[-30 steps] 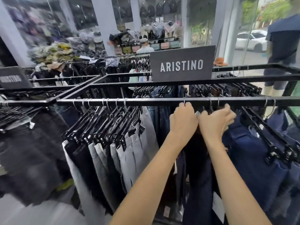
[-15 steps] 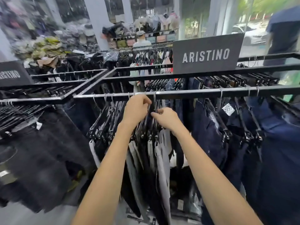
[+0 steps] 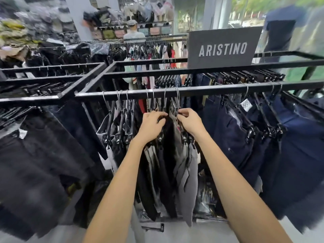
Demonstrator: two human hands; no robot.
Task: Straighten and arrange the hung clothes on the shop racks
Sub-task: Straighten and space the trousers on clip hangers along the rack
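A black metal rack rail (image 3: pixel 210 89) runs across the view with trousers on black clip hangers. Grey and black trousers (image 3: pixel 185 181) hang at the middle. My left hand (image 3: pixel 152 126) grips the black hangers (image 3: pixel 164 106) of the left part of this bunch just under the rail. My right hand (image 3: pixel 190 121) pinches the hanger of the grey pair right beside it. The two hands are a finger's width apart. Navy trousers (image 3: pixel 235 135) hang to the right on the same rail. More grey pairs (image 3: pixel 119 123) hang to the left.
A dark ARISTINO sign (image 3: pixel 222 48) stands on the rack's upper bar. Black jeans (image 3: pixel 35 163) fill a neighbouring rack on the left. A person in dark clothes (image 3: pixel 280 27) stands at the far right by the glass front. Shelves of bags and caps line the back.
Both hands moved left along the rail from the navy trousers to the grey and black bunch, then dropped from the hooks onto the hanger bodies. The view shifted left with them.
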